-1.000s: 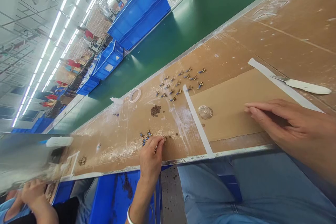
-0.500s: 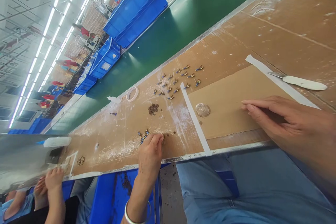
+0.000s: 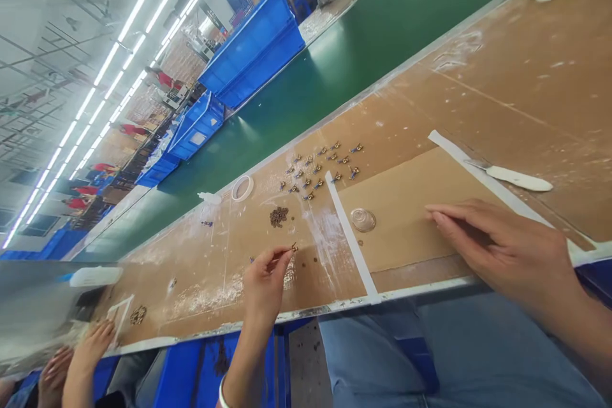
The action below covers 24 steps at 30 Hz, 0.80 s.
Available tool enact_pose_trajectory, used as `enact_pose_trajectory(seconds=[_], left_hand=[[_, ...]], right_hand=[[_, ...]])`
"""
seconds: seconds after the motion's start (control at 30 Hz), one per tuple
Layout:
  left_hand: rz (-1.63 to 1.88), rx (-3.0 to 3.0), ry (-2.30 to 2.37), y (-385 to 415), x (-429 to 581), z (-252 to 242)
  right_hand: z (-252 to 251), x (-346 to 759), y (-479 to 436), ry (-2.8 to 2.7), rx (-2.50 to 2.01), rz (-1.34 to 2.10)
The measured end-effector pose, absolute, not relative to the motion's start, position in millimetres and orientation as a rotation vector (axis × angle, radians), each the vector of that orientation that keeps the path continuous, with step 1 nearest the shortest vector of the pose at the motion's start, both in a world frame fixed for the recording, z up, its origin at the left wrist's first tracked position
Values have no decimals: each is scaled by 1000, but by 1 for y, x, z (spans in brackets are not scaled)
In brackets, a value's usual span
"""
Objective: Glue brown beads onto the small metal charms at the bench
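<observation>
Brass-toned fig. (image 3: pixel 294 247) now shows clearer, pinched in L hand (image 3: pixel 264 282), apparently singled out; R hand (image 3: pixel 504 247) half-curled over card (image 3: pixel 406 197), grip unclear.

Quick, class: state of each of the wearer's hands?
Left hand: closed, pinching a small piece.
Right hand: nearly closed; whether it holds anything cannot be told.
</observation>
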<state>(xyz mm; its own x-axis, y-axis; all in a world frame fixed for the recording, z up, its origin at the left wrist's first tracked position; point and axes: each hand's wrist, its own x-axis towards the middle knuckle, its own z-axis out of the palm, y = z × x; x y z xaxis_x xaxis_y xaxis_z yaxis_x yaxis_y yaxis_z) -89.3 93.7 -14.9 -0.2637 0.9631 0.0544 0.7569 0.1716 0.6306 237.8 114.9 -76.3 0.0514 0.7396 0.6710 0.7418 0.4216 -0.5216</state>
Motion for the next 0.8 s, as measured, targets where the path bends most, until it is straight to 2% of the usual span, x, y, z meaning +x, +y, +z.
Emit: enact_pose_trajectory(seconds=[0.13, 0.43, 0.6, 0.8], left_hand=[[970, 1567, 1897, 141, -86, -19], [925, 1778, 1756, 219, -45, -38], [910, 1831, 1839, 209, -59, -26], [779, 1738, 2181, 137, -148, 5]], right_hand=[[-78, 238, 116, -1682, -1293, 5], [-84, 238, 119, -1664, -1222, 82], [-74, 239, 119, -1679, -1245, -4], [-79, 242, 114, -1661, -1307, 65]])
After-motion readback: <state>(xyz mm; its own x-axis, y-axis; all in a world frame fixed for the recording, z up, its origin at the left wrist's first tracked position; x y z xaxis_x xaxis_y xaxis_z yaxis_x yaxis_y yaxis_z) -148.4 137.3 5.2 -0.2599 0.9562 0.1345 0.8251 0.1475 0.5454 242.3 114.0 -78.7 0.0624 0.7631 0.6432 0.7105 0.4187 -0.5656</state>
